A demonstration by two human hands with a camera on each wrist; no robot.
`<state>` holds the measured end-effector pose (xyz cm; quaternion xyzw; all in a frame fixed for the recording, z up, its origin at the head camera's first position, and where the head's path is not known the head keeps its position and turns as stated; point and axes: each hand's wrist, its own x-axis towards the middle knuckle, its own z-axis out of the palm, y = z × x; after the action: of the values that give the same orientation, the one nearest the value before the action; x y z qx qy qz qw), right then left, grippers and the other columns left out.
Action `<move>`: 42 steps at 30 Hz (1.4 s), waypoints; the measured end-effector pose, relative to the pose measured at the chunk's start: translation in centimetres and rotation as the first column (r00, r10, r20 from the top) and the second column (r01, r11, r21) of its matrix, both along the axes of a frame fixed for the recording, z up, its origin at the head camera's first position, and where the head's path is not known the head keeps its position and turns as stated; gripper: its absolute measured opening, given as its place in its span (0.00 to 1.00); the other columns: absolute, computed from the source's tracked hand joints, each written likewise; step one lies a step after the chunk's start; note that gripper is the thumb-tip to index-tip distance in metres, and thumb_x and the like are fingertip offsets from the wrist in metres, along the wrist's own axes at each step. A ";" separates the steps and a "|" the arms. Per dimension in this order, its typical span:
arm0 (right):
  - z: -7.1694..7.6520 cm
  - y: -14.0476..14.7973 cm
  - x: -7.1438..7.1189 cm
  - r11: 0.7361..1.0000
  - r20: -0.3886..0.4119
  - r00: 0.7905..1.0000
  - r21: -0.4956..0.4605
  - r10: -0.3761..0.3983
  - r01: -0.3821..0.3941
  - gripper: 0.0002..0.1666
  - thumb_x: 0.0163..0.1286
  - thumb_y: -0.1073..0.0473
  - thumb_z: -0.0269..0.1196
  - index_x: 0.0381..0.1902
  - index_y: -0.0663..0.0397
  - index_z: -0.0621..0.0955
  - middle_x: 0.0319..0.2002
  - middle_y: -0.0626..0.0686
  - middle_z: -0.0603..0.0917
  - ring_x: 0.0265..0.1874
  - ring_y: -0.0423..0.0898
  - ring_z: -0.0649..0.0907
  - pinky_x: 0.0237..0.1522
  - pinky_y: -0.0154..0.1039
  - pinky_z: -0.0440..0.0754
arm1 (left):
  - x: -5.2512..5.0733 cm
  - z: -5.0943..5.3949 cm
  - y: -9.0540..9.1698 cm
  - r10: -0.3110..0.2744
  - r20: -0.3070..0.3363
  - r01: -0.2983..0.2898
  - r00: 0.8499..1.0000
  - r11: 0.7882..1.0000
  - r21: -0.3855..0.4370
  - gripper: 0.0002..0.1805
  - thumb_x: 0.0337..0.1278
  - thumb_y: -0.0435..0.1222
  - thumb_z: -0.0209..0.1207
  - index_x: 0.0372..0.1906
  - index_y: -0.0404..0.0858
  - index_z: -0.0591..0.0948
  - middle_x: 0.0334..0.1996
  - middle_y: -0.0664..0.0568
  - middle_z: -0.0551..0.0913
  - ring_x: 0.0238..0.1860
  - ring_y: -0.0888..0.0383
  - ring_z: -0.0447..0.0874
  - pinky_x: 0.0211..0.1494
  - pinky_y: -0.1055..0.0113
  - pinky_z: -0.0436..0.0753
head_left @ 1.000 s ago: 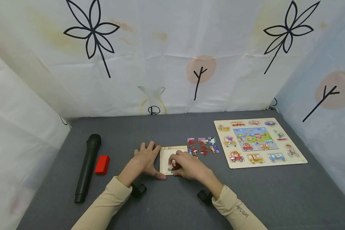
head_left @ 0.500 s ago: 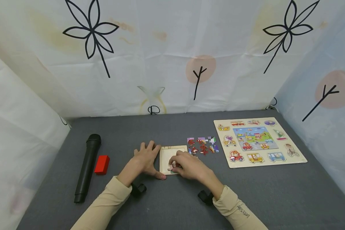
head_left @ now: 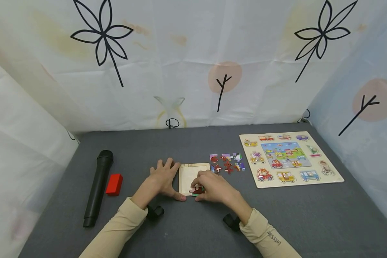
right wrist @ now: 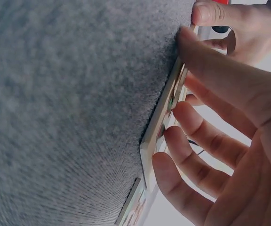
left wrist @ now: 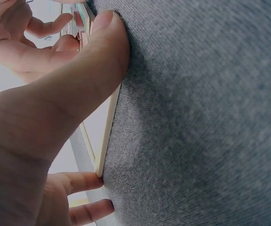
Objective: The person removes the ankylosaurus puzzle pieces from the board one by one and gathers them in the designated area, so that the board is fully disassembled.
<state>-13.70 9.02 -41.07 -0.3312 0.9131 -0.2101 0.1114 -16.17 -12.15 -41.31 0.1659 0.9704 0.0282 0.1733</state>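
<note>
A shallow wooden puzzle tray lies on the grey table. My left hand rests spread along its left side, fingers by the far corner and thumb at the front edge. In the left wrist view that thumb lies against the tray's rim. Dark red and green jigsaw pieces are at the tray's front right. My right hand curls over them, fingertips on a piece and thumb near the front edge. In the right wrist view its other fingers hang loosely bent; the hand partly hides the pieces.
Several loose jigsaw pieces lie just right of the tray. A wooden vehicle puzzle board is farther right. At the left are a black microphone and a red block. A patterned cloth wall stands behind the table.
My right hand's fingertips have shifted slightly over the front right of the tray, and more of the dark red piece shows now. My left hand stays in place.
</note>
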 end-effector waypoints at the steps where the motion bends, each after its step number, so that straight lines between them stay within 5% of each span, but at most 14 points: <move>1: 0.0 0.0 0.0 1.000 -0.002 1.000 0.000 0.005 -0.005 0.17 0.56 0.56 0.80 0.44 0.51 0.90 0.37 0.49 0.84 0.33 0.41 0.78 0.32 0.30 0.75 | 0.0 0.0 0.0 0.000 0.000 0.000 1.000 1.000 -0.001 0.65 0.29 0.73 0.74 0.76 0.47 0.65 0.70 0.41 0.65 0.66 0.34 0.65 0.57 0.35 0.75; 19: 1.1 2.0 -0.2 0.998 -0.035 0.998 -0.025 -0.059 0.058 0.17 0.60 0.58 0.77 0.48 0.49 0.89 0.35 0.48 0.79 0.31 0.38 0.71 0.32 0.31 0.70 | 0.0 0.1 0.1 0.012 0.006 -0.012 1.000 1.000 -0.014 0.66 0.28 0.73 0.74 0.77 0.47 0.64 0.70 0.41 0.64 0.66 0.34 0.65 0.58 0.36 0.75; 30: 1.2 6.7 -1.5 0.992 -0.056 0.991 -0.041 -0.119 0.117 0.20 0.60 0.60 0.76 0.50 0.54 0.88 0.39 0.50 0.83 0.35 0.41 0.78 0.38 0.36 0.76 | 0.0 -0.1 0.1 0.022 0.010 -0.022 1.000 1.000 -0.004 0.67 0.28 0.72 0.75 0.77 0.48 0.63 0.71 0.41 0.63 0.67 0.34 0.65 0.58 0.37 0.75; 36: 1.3 8.6 -2.0 0.984 -0.029 0.984 -0.009 -0.177 0.176 0.20 0.60 0.61 0.76 0.51 0.55 0.87 0.45 0.54 0.85 0.42 0.49 0.83 0.46 0.48 0.81 | 0.0 -0.2 0.0 0.023 0.012 -0.023 1.000 1.000 0.006 0.67 0.28 0.72 0.75 0.77 0.48 0.63 0.71 0.41 0.63 0.66 0.34 0.64 0.58 0.37 0.74; 42: 1.1 9.4 -2.3 0.983 0.013 0.983 0.015 -0.181 0.180 0.19 0.59 0.62 0.76 0.50 0.55 0.88 0.44 0.53 0.86 0.42 0.49 0.83 0.46 0.47 0.82 | 0.0 -0.2 0.0 0.026 0.012 -0.027 1.000 1.000 0.012 0.67 0.28 0.72 0.75 0.77 0.48 0.63 0.70 0.41 0.63 0.67 0.34 0.64 0.59 0.37 0.74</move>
<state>-15.96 18.44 -40.01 -0.2448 0.9399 -0.2156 0.1008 -16.15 -12.20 -41.55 0.1539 0.9713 0.0373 0.1776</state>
